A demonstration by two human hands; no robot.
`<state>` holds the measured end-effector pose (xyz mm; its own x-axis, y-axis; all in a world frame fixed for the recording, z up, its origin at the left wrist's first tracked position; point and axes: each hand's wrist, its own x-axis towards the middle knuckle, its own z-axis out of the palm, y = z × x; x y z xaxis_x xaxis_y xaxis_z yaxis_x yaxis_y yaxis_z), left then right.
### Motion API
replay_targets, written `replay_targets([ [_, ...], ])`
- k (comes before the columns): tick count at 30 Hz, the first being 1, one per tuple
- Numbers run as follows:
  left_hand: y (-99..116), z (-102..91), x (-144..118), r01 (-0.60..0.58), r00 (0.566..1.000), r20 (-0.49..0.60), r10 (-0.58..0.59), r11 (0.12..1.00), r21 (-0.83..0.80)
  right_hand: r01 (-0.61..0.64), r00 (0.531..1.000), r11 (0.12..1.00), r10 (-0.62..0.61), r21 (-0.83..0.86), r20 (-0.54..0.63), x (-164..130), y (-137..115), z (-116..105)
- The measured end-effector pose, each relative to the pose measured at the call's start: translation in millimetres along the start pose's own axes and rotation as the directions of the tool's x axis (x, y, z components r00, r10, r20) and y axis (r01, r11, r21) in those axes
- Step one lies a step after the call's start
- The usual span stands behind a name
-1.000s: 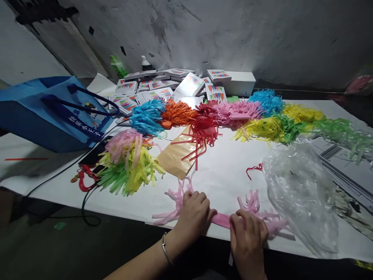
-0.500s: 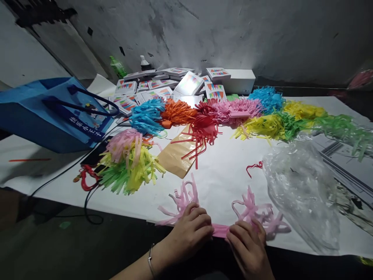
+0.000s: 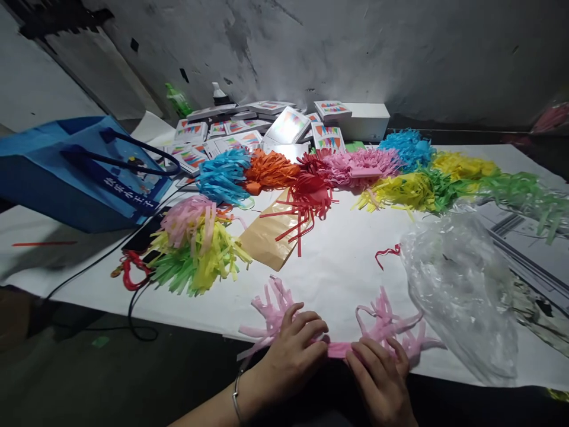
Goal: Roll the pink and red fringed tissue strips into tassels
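Observation:
Both my hands grip a pink tissue-paper tassel [image 3: 338, 350] at the table's front edge. Its solid middle band stretches between them, and cut strips fan out on the table at either end. My left hand [image 3: 299, 350], with a bracelet at the wrist, is closed on the band's left part. My right hand [image 3: 377, 370] is closed on the right part, fingers curled over the band. The thumbs are mostly hidden. A short twisted red strip [image 3: 387, 254] lies beyond my right hand.
Tassel bundles in pink, yellow and green [image 3: 195, 243] lie at left, near a blue bag [image 3: 80, 178] and black cable. A row of coloured tassels [image 3: 271, 172] crosses the back before stacked printed boxes [image 3: 191, 131]. A brown envelope [image 3: 271, 240] lies centrally; a clear plastic bag [image 3: 457, 284] is at right.
My left hand has shifted slightly right along the pink band, its index finger lifting. The left strips have settled lower; my right hand has barely moved.

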<state>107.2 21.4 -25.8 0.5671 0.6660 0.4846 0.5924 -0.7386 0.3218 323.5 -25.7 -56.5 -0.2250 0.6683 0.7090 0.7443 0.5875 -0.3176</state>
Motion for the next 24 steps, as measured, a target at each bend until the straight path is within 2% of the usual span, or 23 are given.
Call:
replay_targets([
  [6,-24,-22.3,-4,0.097,0.994,-0.059,-0.094,0.994,0.055,0.025,0.999,0.999,-0.025,0.024,0.023,-2,2,-1],
  [9,-19,-25.9,-4,0.088,0.994,-0.065,-0.086,0.995,0.035,-0.005,1.0,1.0,0.005,0.027,-0.007,3,-1,3],
  [13,-13,-17.8,-5,0.072,0.996,-0.054,-0.072,0.997,0.002,0.007,1.0,1.0,-0.006,0.016,-0.026,7,-4,10],
  [16,-29,-20.8,-9,0.088,0.995,-0.055,-0.085,0.995,0.047,0.003,0.999,1.0,-0.002,0.002,-0.039,4,-1,10],
  [20,-57,-45.3,-14,0.223,0.972,-0.106,-0.21,0.966,0.131,-0.003,1.0,1.0,0.003,-0.029,-0.028,-1,3,5],
  [22,-56,-57.0,-12,0.293,0.952,-0.125,-0.279,0.949,0.118,-0.003,1.0,0.999,0.002,-0.049,-0.011,-1,2,4],
  [24,-41,-60.3,-7,0.284,0.956,-0.093,-0.279,0.957,0.056,0.005,1.0,0.998,-0.005,-0.07,-0.012,-1,1,4],
])
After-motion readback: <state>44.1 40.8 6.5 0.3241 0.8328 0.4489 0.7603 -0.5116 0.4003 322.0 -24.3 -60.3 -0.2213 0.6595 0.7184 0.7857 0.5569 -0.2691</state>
